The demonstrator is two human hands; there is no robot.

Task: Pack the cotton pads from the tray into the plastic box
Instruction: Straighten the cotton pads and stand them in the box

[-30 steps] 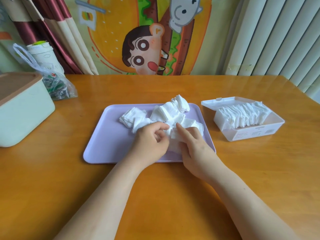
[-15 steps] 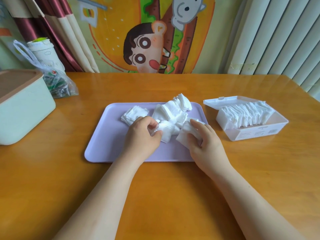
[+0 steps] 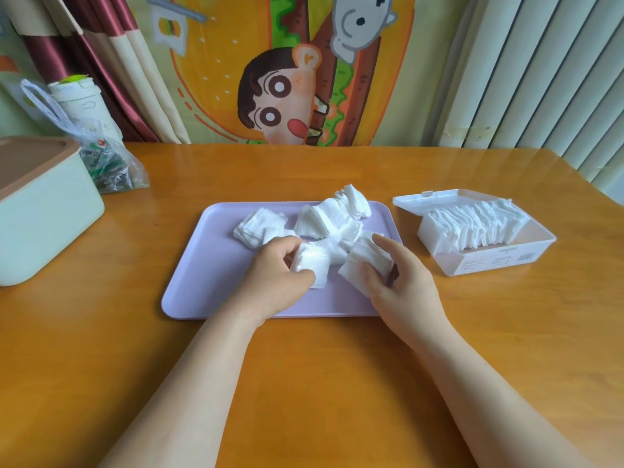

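Observation:
A lilac tray (image 3: 209,265) lies mid-table with several white square cotton pads (image 3: 332,216) piled on its far half, and a small stack (image 3: 258,226) lies to their left. My left hand (image 3: 275,275) grips a small bundle of pads (image 3: 312,263) over the tray. My right hand (image 3: 400,282) holds another stack of pads (image 3: 363,261) near the tray's right edge. To the right stands the open clear plastic box (image 3: 499,261), with a row of pads (image 3: 472,226) standing in it.
A pale green bin with a brown lid (image 3: 40,211) sits at the left. Behind it are a plastic bag (image 3: 108,167) and a paper cup (image 3: 81,103). Curtains and a cartoon banner hang behind the wooden table (image 3: 320,383).
My hands have drawn apart, each with its own bundle of pads. The right hand's stack has lifted slightly and turned toward the box side.

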